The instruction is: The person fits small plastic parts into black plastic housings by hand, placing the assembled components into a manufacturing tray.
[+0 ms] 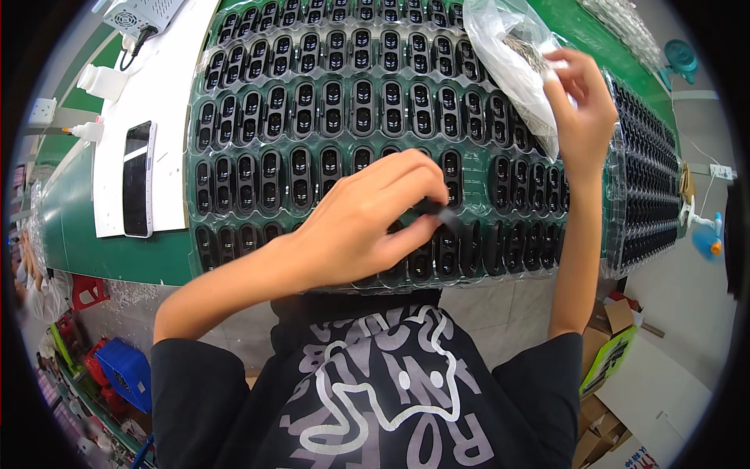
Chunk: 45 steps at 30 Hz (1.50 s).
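Note:
My left hand (pixel 367 207) is closed over the near part of a clear plastic tray (pixel 475 181). Between its thumb and fingers is a small black part (pixel 437 209), blurred and partly hidden by the hand. Rows of black oval pieces (pixel 362 108), each with two glossy round areas, stand in the tray's slots. At the far right of the tray lies a clear plastic bag (pixel 496 51) holding a heap of thin metal bits (pixel 525 51). My right hand (pixel 586 105) is at this bag with thumb and fingertips drawn together; what they pinch is too small to make out.
Stacked trays of similar black pieces (pixel 644 172) stand at the right. On a white sheet (pixel 176 102) to the left lie a phone (pixel 139 180) and small white bottles (pixel 101 82). A grey device (pixel 144 14) sits behind them. Open cardboard boxes (pixel 613 320) are below right.

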### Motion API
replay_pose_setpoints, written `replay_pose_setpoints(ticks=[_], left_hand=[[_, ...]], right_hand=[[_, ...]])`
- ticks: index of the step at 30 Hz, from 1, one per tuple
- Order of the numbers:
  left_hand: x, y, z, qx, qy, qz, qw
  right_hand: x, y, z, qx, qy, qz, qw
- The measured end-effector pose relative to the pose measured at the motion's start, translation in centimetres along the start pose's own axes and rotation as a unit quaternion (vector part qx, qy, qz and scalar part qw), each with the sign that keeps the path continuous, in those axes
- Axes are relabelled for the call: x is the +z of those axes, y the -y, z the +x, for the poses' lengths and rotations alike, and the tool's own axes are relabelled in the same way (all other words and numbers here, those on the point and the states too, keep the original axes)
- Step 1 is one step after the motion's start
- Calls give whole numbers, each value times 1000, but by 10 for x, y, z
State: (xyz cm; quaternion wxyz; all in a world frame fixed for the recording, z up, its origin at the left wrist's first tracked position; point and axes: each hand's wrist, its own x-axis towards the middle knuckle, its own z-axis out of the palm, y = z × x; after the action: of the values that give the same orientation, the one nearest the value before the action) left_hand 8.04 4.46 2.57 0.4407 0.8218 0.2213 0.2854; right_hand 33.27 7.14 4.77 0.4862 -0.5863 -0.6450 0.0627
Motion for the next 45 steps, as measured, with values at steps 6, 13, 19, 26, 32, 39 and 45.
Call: replay_pose_setpoints(ticks=[6,13,19,26,32,39,45], left_hand=[[-1,-4,-23,5,-24,-54,998],[20,2,-29,-8,-12,-97,995],[18,3,-29,-2,-25,-72,997],[18,6,-29,4,-33,-92,995],[16,3,-30,-23,-31,-156,987],[16,4,-32,-22,-62,-162,984],[14,-8,-27,-309,-240,-379,839]], right_hand=[[16,54,-91,67,81,159,982],[39,77,-133,216,33,291,932],[37,78,-133,198,52,347,915],[40,75,-136,214,40,340,915],[44,74,-135,206,45,394,895],[40,76,-132,203,104,356,906],[39,77,-136,130,109,344,923]])
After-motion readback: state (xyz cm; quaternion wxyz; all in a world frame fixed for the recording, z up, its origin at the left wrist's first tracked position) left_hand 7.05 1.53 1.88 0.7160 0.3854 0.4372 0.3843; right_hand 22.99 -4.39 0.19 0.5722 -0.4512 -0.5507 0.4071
